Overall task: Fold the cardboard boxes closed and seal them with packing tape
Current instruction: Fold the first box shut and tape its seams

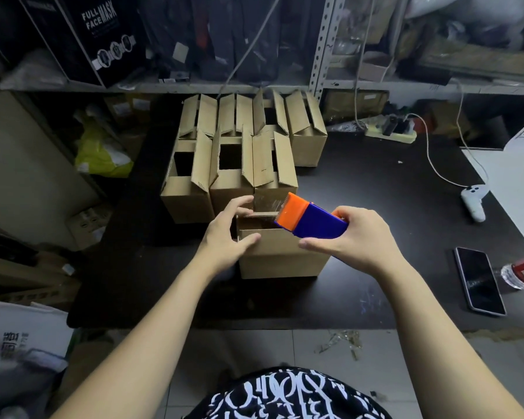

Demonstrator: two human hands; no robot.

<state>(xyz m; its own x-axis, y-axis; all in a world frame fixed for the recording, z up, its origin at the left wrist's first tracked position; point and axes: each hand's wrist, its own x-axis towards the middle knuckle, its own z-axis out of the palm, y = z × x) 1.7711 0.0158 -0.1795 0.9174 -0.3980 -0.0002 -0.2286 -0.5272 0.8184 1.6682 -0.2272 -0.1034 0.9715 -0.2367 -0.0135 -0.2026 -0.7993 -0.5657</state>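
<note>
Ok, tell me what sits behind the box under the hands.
Behind the near box stand two rows of open boxes, flaps up. The tape dispenser and left hand cover part of the front row.

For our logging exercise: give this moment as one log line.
stage: taping | left hand: grips box | right hand: grips tape dispenser | tape: stretched over box | rear boxes: flaps open

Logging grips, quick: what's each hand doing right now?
Left hand: fingers curled round the top corner of the box.
Right hand: holding the tape dispenser.
</note>
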